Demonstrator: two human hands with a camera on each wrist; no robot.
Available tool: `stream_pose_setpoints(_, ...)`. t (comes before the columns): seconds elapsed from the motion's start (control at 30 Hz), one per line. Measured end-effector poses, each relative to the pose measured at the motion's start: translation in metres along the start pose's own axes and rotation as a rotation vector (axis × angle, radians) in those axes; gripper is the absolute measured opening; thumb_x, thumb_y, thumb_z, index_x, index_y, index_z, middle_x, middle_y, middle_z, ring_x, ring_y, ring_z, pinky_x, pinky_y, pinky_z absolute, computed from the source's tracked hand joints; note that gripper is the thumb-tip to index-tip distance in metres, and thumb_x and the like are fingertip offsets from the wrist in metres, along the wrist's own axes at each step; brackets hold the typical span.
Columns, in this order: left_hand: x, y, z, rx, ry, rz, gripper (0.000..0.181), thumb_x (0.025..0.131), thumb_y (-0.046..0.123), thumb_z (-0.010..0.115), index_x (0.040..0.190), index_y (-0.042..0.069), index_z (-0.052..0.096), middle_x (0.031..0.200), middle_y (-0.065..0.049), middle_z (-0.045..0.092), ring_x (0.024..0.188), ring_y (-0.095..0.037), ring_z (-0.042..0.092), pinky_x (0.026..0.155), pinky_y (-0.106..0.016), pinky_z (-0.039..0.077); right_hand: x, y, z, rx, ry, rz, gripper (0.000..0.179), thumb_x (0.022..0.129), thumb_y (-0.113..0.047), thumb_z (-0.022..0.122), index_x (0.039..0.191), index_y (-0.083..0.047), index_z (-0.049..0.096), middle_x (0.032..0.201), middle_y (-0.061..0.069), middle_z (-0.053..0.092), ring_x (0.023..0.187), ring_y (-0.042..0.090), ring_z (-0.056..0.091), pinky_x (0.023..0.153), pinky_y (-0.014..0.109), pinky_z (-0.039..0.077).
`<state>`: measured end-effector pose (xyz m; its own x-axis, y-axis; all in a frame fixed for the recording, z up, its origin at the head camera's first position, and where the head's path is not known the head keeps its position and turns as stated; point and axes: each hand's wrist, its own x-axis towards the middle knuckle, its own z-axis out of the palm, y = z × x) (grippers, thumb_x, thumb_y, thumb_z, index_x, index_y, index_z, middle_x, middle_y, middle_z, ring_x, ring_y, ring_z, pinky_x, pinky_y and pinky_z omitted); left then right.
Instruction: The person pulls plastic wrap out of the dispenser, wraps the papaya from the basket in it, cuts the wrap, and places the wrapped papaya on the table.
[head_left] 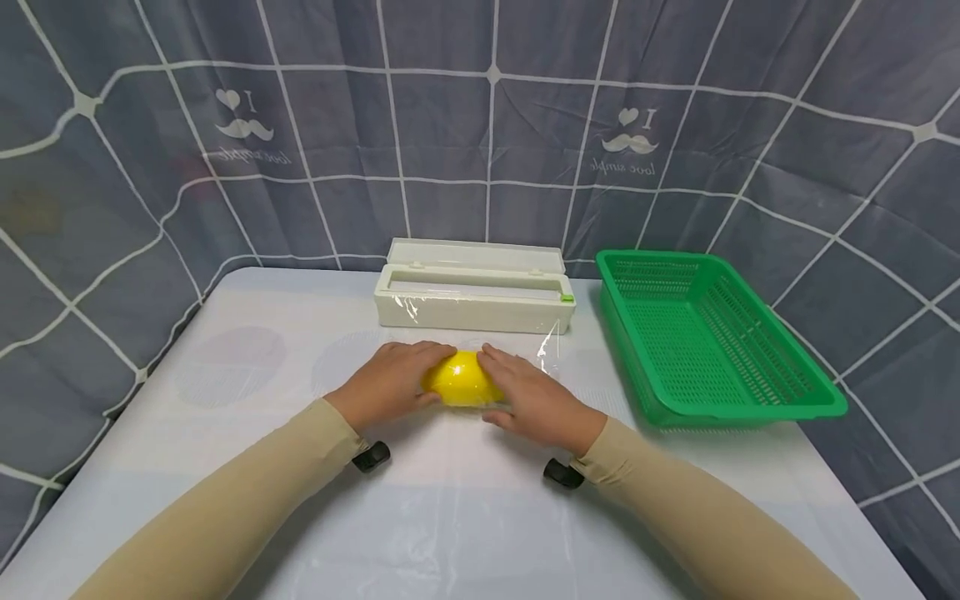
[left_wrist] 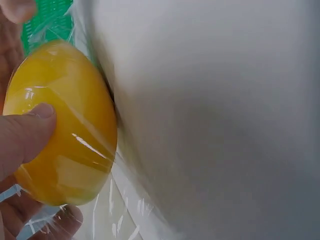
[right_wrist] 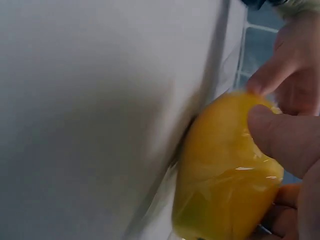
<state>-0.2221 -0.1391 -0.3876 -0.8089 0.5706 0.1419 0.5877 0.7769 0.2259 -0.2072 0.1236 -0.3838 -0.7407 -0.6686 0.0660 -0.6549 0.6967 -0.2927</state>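
A smooth yellow mango [head_left: 462, 380], greenish at one end in the wrist views, lies on the table in front of the dispenser. Clear cling film [left_wrist: 87, 145] covers it in shiny creases. My left hand [head_left: 397, 379] holds its left side, with the thumb [left_wrist: 37, 122] across the near face and fingers round the far side. From the right, my right hand [head_left: 538, 400] grips the other side through the film; its thumb [right_wrist: 280, 135] shows against the fruit in the right wrist view. The white cling film dispenser [head_left: 476, 310] stands behind with its lid up, and film reaches forward from it.
A green plastic basket [head_left: 645, 367] stands at the right of the table. The white table [head_left: 420, 533] has a pale patterned cover. Behind it hangs a grey curtain [head_left: 442, 125] with white grid lines. A black band device [head_left: 371, 457] sits on each wrist.
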Motion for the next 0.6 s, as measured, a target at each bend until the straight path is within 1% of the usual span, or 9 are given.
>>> stream_pose_setpoints(0.07, -0.001, -0.001, 0.000, -0.015, -0.010, -0.010, 0.071, 0.092, 0.030, 0.083, 0.152, 0.007, 0.051, 0.149, -0.008, 0.063, 0.136, -0.027, 0.061, 0.110, -0.053, 0.048, 0.007, 0.004, 0.002, 0.001, -0.030, 0.023, 0.085, 0.097, -0.028, 0.078, 0.164, -0.001, 0.032, 0.170, 0.017, 0.034, 0.157, 0.034, 0.036, 0.129, 0.051, 0.030)
stream_pose_setpoints(0.2, 0.001, -0.004, 0.001, -0.010, -0.028, -0.015, 0.074, 0.093, 0.032, 0.082, 0.155, 0.007, 0.049, 0.150, -0.009, 0.061, 0.136, -0.029, 0.060, 0.111, -0.055, 0.048, 0.014, 0.013, 0.004, 0.019, -0.009, 0.031, 0.083, 0.093, -0.021, 0.082, 0.160, -0.001, 0.037, 0.163, 0.016, 0.046, 0.149, 0.036, 0.046, 0.125, 0.050, 0.038)
stream_pose_setpoints(0.3, 0.002, -0.005, 0.000, -0.011, -0.040, -0.014, 0.083, 0.092, 0.032, 0.083, 0.161, 0.011, 0.042, 0.149, -0.008, 0.061, 0.132, -0.030, 0.062, 0.109, -0.058, 0.048, 0.016, 0.018, 0.005, 0.033, -0.001, 0.043, 0.080, 0.092, -0.018, 0.083, 0.158, -0.003, 0.041, 0.159, 0.014, 0.051, 0.145, 0.035, 0.050, 0.122, 0.049, 0.041)
stream_pose_setpoints(0.4, 0.005, -0.005, -0.003, -0.035, -0.068, -0.014, 0.087, 0.091, 0.032, 0.084, 0.164, 0.016, 0.038, 0.146, -0.009, 0.060, 0.126, -0.033, 0.065, 0.109, -0.060, 0.047, 0.017, 0.020, 0.005, 0.040, -0.017, 0.066, 0.079, 0.092, -0.017, 0.083, 0.158, -0.004, 0.041, 0.160, 0.014, 0.050, 0.145, 0.035, 0.049, 0.123, 0.049, 0.041)
stream_pose_setpoints(0.5, 0.009, -0.004, -0.004, -0.046, -0.094, -0.011, 0.081, 0.092, 0.031, 0.083, 0.161, 0.018, 0.043, 0.143, -0.010, 0.059, 0.121, -0.033, 0.065, 0.108, -0.059, 0.047, 0.018, 0.022, 0.006, 0.041, -0.029, 0.079, 0.078, 0.093, -0.016, 0.082, 0.159, -0.004, 0.041, 0.161, 0.013, 0.049, 0.145, 0.035, 0.049, 0.123, 0.049, 0.040)
stream_pose_setpoints(0.6, 0.012, -0.003, -0.006, -0.048, -0.118, -0.019, 0.074, 0.092, 0.029, 0.083, 0.156, 0.019, 0.049, 0.142, -0.010, 0.058, 0.121, -0.033, 0.063, 0.107, -0.059, 0.047, 0.019, 0.024, 0.005, 0.043, -0.032, 0.079, 0.076, 0.093, -0.016, 0.081, 0.157, -0.003, 0.043, 0.161, 0.012, 0.050, 0.144, 0.035, 0.050, 0.123, 0.049, 0.040)
